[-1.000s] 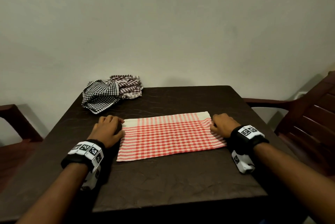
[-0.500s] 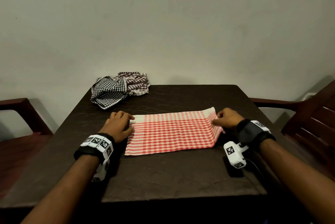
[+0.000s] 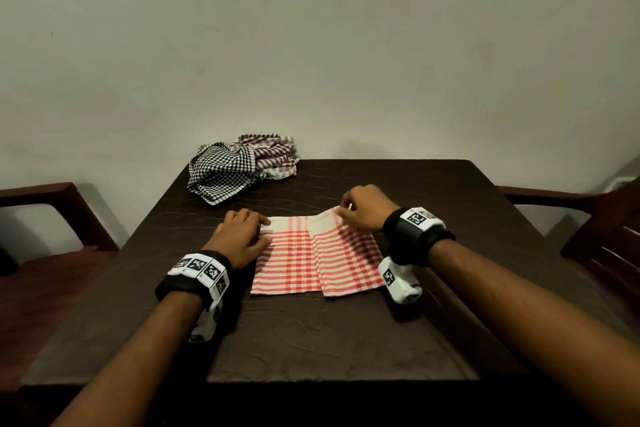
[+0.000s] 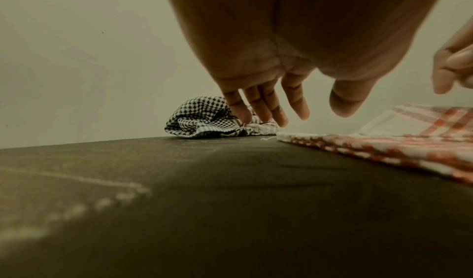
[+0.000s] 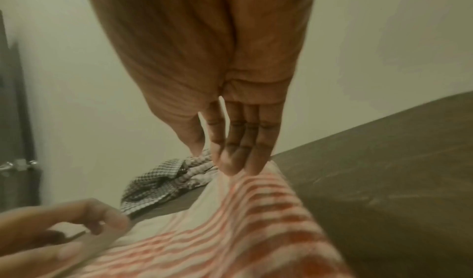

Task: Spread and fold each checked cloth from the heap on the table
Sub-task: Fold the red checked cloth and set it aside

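Right hand [image 3: 360, 208] has carried red cloth [image 3: 311, 257] corner leftward.

Left hand [image 3: 239, 236] lies low, fingers straight and spread; right hand [image 3: 363, 207] is raised, thumb and fingertips pinched together.

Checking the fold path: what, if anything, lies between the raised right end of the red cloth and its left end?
Nothing visible. The right hand pinches the red checked cloth flap; only that cloth lies ahead. The left hand rests at its left edge, and the heap sits behind.
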